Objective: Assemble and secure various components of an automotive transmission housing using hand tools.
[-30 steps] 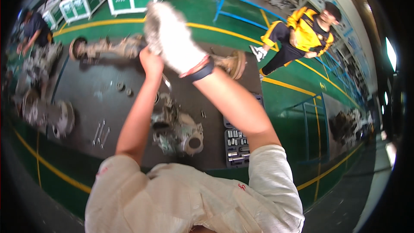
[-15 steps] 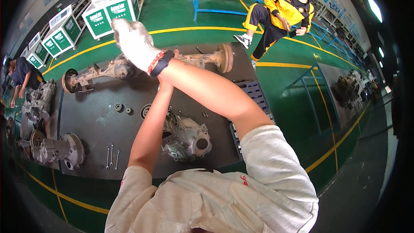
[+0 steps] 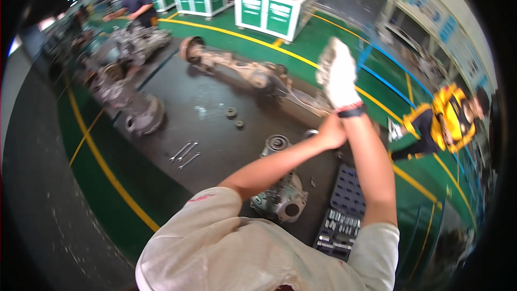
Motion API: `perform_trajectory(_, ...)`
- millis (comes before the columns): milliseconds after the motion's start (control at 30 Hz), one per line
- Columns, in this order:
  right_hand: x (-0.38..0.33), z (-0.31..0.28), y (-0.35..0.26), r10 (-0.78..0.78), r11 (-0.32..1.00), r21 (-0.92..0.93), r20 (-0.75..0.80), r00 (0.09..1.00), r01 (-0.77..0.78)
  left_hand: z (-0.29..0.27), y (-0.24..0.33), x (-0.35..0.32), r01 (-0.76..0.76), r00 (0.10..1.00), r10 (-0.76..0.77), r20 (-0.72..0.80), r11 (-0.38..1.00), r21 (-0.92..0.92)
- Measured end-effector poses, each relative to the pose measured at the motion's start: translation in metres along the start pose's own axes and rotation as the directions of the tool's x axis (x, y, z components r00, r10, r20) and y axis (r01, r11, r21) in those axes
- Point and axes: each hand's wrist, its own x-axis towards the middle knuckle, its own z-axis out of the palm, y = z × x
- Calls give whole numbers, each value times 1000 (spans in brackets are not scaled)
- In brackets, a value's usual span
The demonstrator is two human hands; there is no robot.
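Dark floor mat (image 3: 215, 124): carries a long axle housing (image 3: 242, 70) at its far edge, a grey differential housing (image 3: 280, 194) near the person's chest, an open socket set tray (image 3: 342, 215) just right of that, and three wrenches (image 3: 186, 153) lying together to the left. Right hand (image 3: 338, 75): raised above the mat, wearing a white work glove (image 3: 336, 67) with fingers loosely extended, holding nothing. Left hand (image 3: 331, 132): bare, closed around the right wrist at the glove's cuff.
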Motion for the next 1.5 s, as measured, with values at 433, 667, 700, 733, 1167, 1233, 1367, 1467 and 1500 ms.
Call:
perform_trajectory(433, -11, 11, -6, -379, 817, -332, 305, 874, 471, -22, -6, 44, -51, 991, 87, 100, 947, -317)
perform_trajectory(667, -19, 14, -37, -80, 996, 72, 500, 862, 51, -43, 21, 80, 120, 985, -98, 139, 981, -155)
perform_trajectory(700, -11, 11, -27, -77, 996, 87, 528, 846, 36, -47, 18, 78, 121, 986, -105, 130, 985, -124)
perform_trajectory(733, -18, 10, -25, -96, 995, 77, 493, 865, 67, -50, 14, 77, 123, 987, -110, 121, 986, -108)
perform_trajectory(1167, 20, -11, -5, -188, 962, 269, 752, 632, -34, -74, -19, 83, 108, 994, -107, -18, 993, 53)
perform_trajectory(1233, 33, 6, 11, -273, 960, 193, 477, 836, 203, -76, -25, 85, 104, 994, -101, -37, 991, 80)
perform_trajectory(1367, 38, 10, 12, -156, 977, 196, 426, 891, 78, -79, -35, 87, 100, 993, -90, -77, 986, 134)
perform_trajectory(1467, 36, 14, 9, -95, 990, 139, 469, 878, 32, -79, -43, 88, 95, 991, -77, -107, 980, 176)
perform_trajectory(1500, 38, 21, 6, -74, 995, 97, 405, 911, 37, -78, -45, 91, 80, 992, -59, -109, 975, 207)
